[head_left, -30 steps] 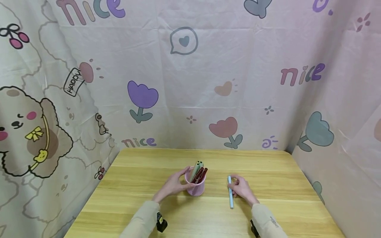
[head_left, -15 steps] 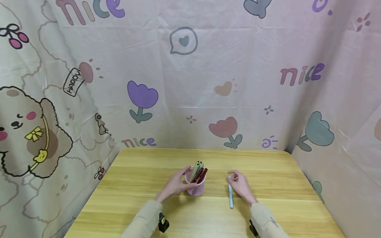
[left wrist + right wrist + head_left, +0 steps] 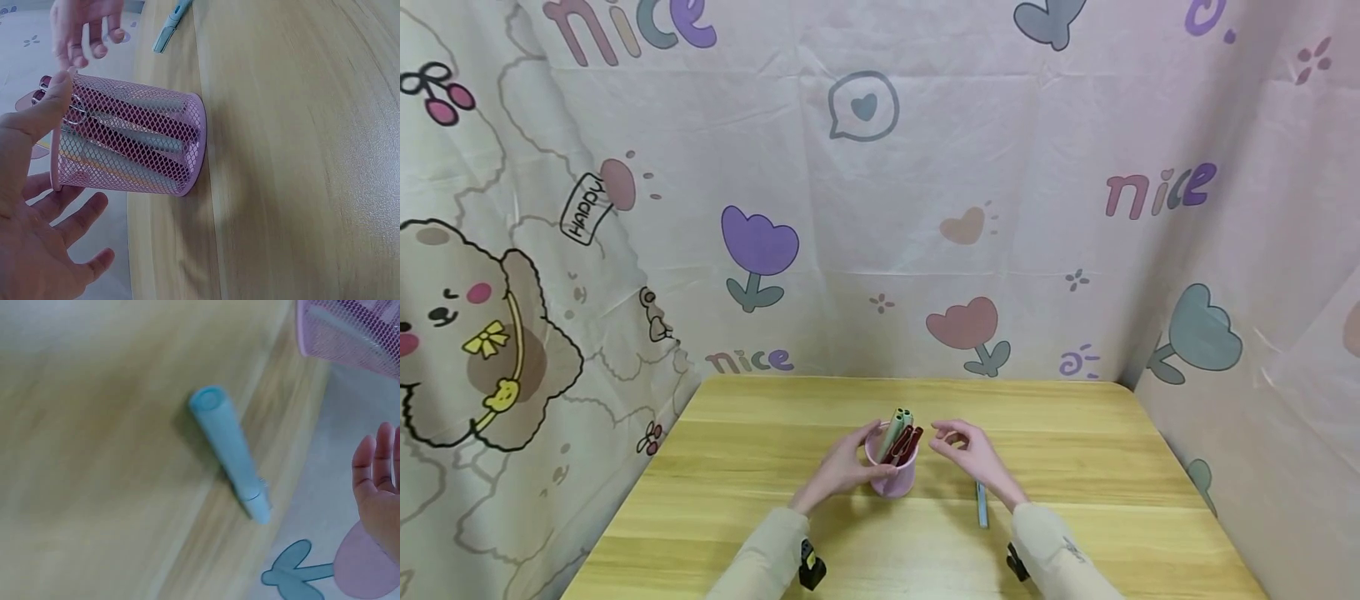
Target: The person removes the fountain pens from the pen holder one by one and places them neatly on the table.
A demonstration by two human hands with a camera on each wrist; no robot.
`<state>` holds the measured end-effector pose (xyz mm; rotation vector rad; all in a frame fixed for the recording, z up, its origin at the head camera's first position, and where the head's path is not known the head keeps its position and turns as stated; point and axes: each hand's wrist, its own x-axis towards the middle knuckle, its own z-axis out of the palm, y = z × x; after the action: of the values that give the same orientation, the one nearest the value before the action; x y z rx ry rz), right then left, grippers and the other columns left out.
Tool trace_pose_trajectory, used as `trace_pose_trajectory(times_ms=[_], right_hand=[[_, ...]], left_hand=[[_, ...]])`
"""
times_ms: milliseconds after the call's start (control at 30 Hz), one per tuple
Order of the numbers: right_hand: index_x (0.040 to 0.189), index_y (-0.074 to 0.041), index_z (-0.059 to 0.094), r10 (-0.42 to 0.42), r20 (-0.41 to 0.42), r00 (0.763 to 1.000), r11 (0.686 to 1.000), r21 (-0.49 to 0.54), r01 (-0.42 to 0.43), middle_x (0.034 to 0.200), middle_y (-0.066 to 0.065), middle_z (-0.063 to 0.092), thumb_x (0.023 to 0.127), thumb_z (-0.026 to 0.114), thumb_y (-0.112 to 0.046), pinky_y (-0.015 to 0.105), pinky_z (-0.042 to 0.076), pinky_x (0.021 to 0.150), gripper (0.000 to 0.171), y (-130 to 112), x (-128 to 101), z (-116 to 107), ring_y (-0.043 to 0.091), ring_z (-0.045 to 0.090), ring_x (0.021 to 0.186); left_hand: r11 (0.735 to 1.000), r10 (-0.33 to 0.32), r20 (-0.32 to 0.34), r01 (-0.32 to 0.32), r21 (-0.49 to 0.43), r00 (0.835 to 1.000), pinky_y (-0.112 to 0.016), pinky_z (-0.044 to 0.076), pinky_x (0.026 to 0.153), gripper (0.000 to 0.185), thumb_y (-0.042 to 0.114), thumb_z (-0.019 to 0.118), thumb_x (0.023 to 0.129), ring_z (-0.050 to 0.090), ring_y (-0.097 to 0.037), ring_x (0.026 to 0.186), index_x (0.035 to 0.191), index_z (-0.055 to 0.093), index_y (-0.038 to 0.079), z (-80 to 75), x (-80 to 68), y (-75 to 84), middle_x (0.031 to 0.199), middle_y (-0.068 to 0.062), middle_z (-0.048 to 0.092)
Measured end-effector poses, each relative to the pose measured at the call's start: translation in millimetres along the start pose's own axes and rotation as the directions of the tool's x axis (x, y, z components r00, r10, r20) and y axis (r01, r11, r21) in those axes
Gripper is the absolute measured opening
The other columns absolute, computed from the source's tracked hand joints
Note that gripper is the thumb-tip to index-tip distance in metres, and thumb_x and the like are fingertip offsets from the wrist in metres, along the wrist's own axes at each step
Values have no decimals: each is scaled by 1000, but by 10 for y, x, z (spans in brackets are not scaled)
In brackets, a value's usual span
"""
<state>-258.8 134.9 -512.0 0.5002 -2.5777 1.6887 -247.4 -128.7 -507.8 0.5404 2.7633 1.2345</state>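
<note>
My left hand (image 3: pixel 838 471) holds a pink mesh pen cup (image 3: pixel 897 485) by its rim, thumb on the near side and fingers round the far side. Pale green pens (image 3: pixel 891 435) and dark red pens (image 3: pixel 905 448) with metal clips stand in the cup, leaning to the right. Just right of the cup, my right hand (image 3: pixel 976 458) is raised above the table with loosely bent fingers and nothing in them. A light blue pen (image 3: pixel 228 450) with a cap lies on the table beneath that hand; in the head view the wrist hides its far end.
The wooden table (image 3: pixel 760 408) ends at a patterned cloth (image 3: pixel 880 208) that hangs behind it and along both sides. Black wrist cameras sit by the left cuff (image 3: pixel 812 564) and the right cuff (image 3: pixel 1017 562).
My right hand has let go of the light blue pen, lifted, and moved left towards the cup. The pen stays lying where it was. My left hand and the cup have hardly moved.
</note>
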Motion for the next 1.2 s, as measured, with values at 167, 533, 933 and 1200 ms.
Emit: trace_pose_trajectory(times_ms=[167,533,933,1200], right_hand=[[130,9,60,-39,59,997,999,22,38,112,28,65,94,69,-8,23,55,81,41,-172,34,43,26,64,95],[124,0,67,-89,60,994,995,45,86,103,18,68,92,72,-17,19,56,72,36,-49,142,153,8,61,82],[115,-2,71,-76,57,995,997,14,76,104,17,68,90,74,-14,18,53,69,28,-96,143,189,13,61,81],[106,-3,72,-55,48,997,998,11,54,103,17,69,89,75,-13,19,54,67,20,-68,171,207,17,63,80]], left_hand=[[1000,4,-2,-4,-4,1000,-67,42,110,93,41,84,80,54,-42,134,153,39,5,14,6,-6,150,-19,52],[1000,8,-7,-8,6,1000,-68,43,109,95,41,84,80,53,-44,134,153,38,1,14,-3,4,149,-21,53],[1000,9,-7,-9,-3,1000,-68,43,108,93,39,84,80,53,-45,134,153,38,2,11,-10,-4,149,-20,54],[1000,5,-6,-5,-6,1000,-68,42,109,95,40,84,80,52,-45,135,153,37,1,8,-8,-10,149,-19,54]])
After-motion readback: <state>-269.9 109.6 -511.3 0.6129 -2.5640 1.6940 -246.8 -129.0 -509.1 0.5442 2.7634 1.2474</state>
